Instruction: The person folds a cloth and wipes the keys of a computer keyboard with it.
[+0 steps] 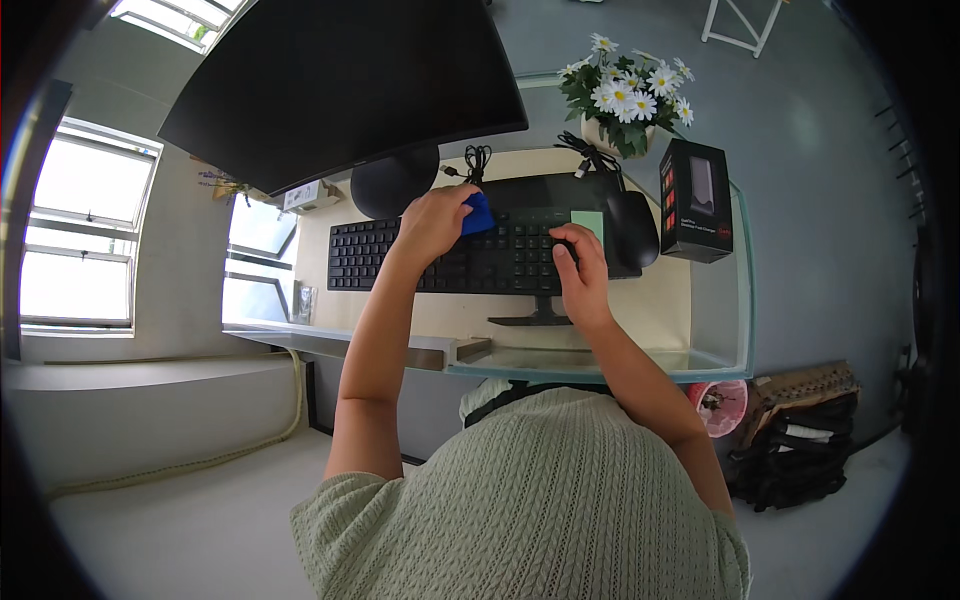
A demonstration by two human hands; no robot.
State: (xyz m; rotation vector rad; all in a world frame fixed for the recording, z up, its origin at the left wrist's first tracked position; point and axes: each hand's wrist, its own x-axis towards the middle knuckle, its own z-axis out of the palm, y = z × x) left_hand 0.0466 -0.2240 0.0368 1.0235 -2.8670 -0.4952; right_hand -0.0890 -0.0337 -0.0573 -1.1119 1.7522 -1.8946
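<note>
A black computer keyboard (364,255) lies across the glass-topped desk before me. My left hand (435,225) grips a blue cloth (478,215) over the upper middle of the keyboard. Near the number pad at the keyboard's right end is my right hand (581,274), its thumb and fingers bent and slightly apart, holding nothing that I can see. A pale green pad (589,221) lies just behind its fingers. To its right, a black computer mouse (634,229) rests on a dark surface that extends behind the keyboard.
A large black monitor (345,82) on a round base (394,180) stands at the back left. Bundled black cables (478,161) lie behind the keyboard. A black charger box (696,199) and a pot of white daisies (626,97) are at the right. The desk's glass edge (600,373) runs close to my body.
</note>
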